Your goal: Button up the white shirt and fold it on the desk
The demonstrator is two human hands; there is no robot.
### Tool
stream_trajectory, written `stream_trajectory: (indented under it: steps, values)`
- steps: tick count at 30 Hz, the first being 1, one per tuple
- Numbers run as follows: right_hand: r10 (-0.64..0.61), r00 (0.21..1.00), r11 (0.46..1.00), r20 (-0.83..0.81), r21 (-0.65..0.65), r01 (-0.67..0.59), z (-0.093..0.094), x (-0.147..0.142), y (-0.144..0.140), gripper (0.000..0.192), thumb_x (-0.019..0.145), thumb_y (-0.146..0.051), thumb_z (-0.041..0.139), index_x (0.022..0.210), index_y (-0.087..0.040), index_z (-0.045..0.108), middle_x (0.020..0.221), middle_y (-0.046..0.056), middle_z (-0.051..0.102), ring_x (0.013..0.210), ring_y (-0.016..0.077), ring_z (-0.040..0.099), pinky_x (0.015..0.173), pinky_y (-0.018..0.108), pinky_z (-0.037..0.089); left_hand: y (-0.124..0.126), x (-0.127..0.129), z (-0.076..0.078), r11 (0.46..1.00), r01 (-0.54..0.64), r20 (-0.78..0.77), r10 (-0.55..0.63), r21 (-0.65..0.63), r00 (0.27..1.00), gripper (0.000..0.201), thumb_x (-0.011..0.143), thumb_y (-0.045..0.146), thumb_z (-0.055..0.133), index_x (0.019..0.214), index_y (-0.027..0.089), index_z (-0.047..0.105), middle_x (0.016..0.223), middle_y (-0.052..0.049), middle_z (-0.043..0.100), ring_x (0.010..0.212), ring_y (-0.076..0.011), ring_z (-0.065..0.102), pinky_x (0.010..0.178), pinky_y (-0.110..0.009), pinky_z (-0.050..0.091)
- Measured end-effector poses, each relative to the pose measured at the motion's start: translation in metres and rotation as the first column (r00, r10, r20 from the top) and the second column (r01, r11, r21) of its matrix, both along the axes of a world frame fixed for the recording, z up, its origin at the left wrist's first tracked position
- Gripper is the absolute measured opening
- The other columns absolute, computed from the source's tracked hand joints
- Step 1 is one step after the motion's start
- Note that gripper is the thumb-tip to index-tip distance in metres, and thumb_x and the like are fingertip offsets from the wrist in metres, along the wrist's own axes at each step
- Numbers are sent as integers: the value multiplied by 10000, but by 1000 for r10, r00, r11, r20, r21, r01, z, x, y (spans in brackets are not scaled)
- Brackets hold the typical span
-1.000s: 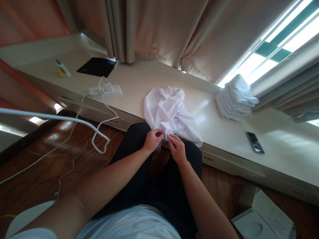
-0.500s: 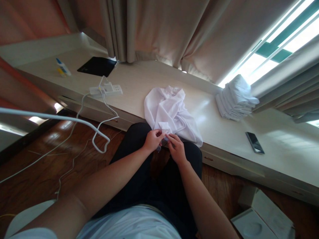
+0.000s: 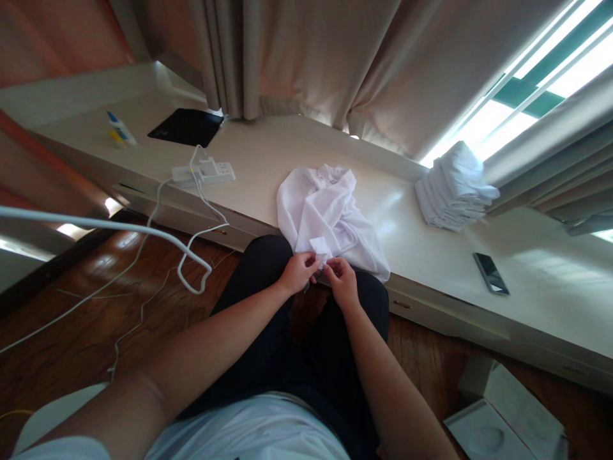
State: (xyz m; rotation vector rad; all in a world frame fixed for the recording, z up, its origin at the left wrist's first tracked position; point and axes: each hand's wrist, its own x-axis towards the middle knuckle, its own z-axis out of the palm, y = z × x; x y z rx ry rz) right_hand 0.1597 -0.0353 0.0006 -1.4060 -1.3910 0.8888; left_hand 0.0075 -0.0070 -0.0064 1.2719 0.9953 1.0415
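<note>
A crumpled white garment (image 3: 330,207), which looks like a shirt, lies on the white counter and hangs over its front edge toward my lap. My left hand (image 3: 299,271) pinches its near edge, thumb against fingers. Close beside it on the right, my right hand (image 3: 342,281) pinches the same edge. A small folded flap of the cloth (image 3: 319,246) stands up just beyond my fingertips. Beneath the left fingers shows a small dark thing (image 3: 307,287), too small to make out.
A stack of folded white cloth (image 3: 454,188) and a phone (image 3: 491,273) are on the counter to the right. Leftward lie a power strip (image 3: 223,171), a black mat (image 3: 186,126) and a glue-like bottle (image 3: 122,130). A white cable (image 3: 119,225) hangs at left; an open box (image 3: 502,415) sits on the floor.
Both hands have shifted slightly to the right along the garment's edge. The small flap of cloth has tilted and moved a little right and down. The rest of the garment lies the same.
</note>
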Motion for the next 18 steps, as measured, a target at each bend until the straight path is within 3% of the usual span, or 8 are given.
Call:
stream_trajectory:
  steps: [7,18]
  values:
    - [-10,1000,1000,28,-3,10,-2,0,-1,296,817,-475,565,930,-202,584,802,21,642,701,160,586,657,285,477,0,1,-1,999,45,-21,-45,19,999,342,808,438,636,917,114,639,811,-53,682,468,-95,585,417,-189,450]
    - [5,986,999,167,34,-10,9,0,-6,267,847,-438,530,939,-195,590,782,18,643,653,140,570,612,255,451,0,1,-5,998,36,-89,-32,52,996,297,841,395,599,909,108,641,743,-43,669,468,-105,594,435,-188,433]
